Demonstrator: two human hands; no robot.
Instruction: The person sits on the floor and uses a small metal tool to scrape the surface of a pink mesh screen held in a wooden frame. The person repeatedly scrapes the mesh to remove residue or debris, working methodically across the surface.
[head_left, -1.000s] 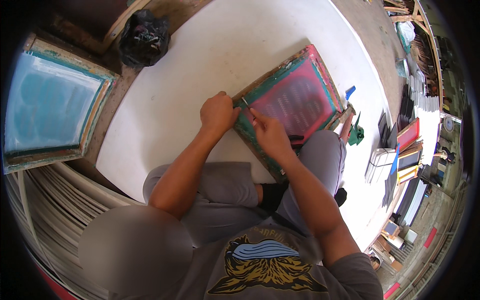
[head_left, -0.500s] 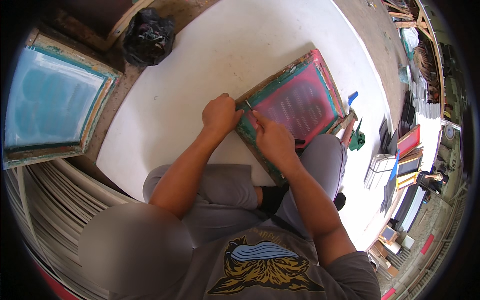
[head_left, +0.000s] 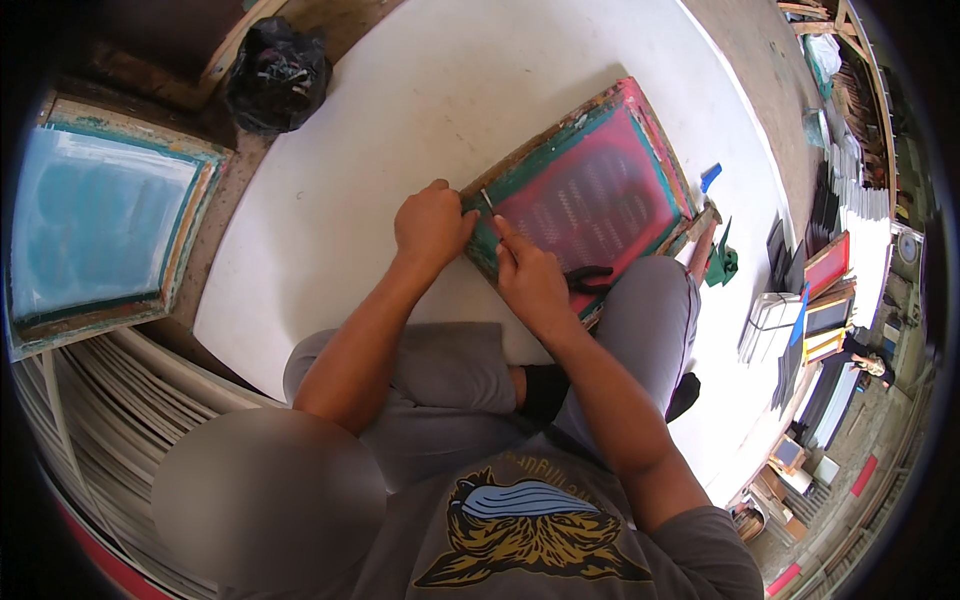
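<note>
Right of centre, one pink frame looks light and stiff, its stretched centre probably fragile, so best held by the rim; the left hand grips its left corner, the right hand clasps one thin tool. One blue frame lies far left, one black bag upper left.

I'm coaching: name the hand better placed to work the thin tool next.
Probably right: the right hand holds the thin tool over the frame; the left hand is at the frame's left corner.
</note>
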